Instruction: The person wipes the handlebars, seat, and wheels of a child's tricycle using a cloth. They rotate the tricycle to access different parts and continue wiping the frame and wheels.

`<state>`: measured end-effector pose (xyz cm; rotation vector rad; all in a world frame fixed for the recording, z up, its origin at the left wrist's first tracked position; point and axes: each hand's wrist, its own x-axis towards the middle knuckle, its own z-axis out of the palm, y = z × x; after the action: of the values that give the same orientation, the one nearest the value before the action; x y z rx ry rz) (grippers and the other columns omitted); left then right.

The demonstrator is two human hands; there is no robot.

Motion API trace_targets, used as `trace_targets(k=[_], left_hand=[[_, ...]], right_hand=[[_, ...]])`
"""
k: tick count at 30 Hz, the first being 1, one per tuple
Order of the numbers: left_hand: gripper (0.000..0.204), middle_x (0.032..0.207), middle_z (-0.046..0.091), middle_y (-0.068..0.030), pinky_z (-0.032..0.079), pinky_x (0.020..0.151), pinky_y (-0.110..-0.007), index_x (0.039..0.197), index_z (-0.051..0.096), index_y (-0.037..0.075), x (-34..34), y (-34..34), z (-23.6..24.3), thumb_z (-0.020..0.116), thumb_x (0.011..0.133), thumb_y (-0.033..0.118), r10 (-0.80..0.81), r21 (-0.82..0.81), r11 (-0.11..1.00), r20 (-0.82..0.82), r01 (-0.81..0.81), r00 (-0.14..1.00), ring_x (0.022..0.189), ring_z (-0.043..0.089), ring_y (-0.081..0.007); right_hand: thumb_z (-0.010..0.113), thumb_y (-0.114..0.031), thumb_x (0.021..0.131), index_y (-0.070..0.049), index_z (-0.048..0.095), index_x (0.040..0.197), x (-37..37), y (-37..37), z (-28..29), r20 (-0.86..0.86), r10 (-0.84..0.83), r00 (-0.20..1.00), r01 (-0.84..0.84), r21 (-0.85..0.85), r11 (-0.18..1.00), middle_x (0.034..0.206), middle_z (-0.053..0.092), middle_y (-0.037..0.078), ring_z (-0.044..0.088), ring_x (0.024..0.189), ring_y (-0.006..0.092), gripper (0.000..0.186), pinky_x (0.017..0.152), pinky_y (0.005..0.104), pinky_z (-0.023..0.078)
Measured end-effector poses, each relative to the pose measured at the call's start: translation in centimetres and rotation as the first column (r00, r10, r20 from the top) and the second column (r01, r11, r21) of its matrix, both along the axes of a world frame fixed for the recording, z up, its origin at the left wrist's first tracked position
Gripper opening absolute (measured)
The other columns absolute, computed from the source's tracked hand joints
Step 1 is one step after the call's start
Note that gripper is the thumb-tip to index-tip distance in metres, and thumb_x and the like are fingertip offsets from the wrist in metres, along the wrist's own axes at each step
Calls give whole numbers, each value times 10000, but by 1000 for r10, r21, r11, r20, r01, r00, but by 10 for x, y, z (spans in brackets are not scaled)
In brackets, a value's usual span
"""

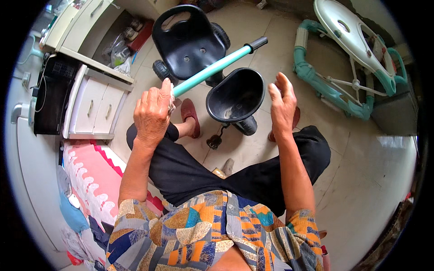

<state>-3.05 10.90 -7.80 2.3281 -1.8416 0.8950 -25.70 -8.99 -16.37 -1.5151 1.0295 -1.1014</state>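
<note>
Tricycle [210,70], a kid-sized one, is on the pale tile floor [280,36] right in front of the seated person, basket end closest. Left hand [153,108] looks clamped on a crumpled whitish cloth [171,103] at one end of the teal bar [221,63], though the fingertips are hidden. Right hand [283,105] is off to the side of the basket [244,86], thumb apart from the lightly curled fingers, nothing visible in it.

Progress-wise, I'd call it partway at best. Seat, bar, basket and wheels all seem to be in place, and the cloth is up against the bar. Can't tell which parts are finished, but there's a pale patch in the bottom of the basket, so that bit probably isn't.

Materials: the seat [187,47] is glossy moulded black plastic, scooped, with a slot through the backrest. Bar's a smooth straight tube with a matte black grip [258,43]. Basket's a deep oval tub, rear wheel [161,70] chunky and treaded.
</note>
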Motion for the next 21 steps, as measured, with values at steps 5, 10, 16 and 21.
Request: trace_targets(k=[5, 10, 16, 21], left_hand=[[244, 751, 508, -93, 485, 576, -387, 1018, 571, 56, 3, -10, 4, 671, 797, 74, -32, -29, 999, 20, 32, 999, 666, 580, -272], [154, 730, 526, -111, 482, 576, -415, 886, 540, 56, 4, -8, 4, 662, 791, 61, -19, 27, 999, -71, 21, 997, 665, 588, -305], [177, 711, 603, -143, 493, 594, -412, 836, 572, 31, 29, 0, 15, 689, 703, 32, 68, 250, 966, -499, 68, 864, 637, 610, -332], [224, 658, 594, -41, 430, 441, -279, 824, 604, 6, 53, -28, 55, 695, 622, 39, 558, 561, 795, -825, 229, 85, 509, 546, -114]], right_hand=[[600, -41, 822, -52, 564, 1276, 33, -50, 17, -393, -72, 917, -183, -573, 799, 1293, 567, 172, 520, 1213, 337, 456, 1011, 442, 399], [710, -30, 764, -153, 558, 1298, 60, -102, 7, -659, -202, 725, -381, -627, 679, 1366, 529, 75, 452, 1297, 285, 568, 1063, 432, 359], [692, -57, 800, -126, 603, 985, 70, -122, 1, -734, -41, 678, -539, -535, 650, 1021, 592, 58, 523, 1144, 284, 216, 907, 419, 434], [626, -50, 817, -94, 567, 940, 67, -119, -2, -669, -76, 739, -508, -628, 590, 967, 559, 83, 531, 1012, 291, 143, 791, 401, 476]])
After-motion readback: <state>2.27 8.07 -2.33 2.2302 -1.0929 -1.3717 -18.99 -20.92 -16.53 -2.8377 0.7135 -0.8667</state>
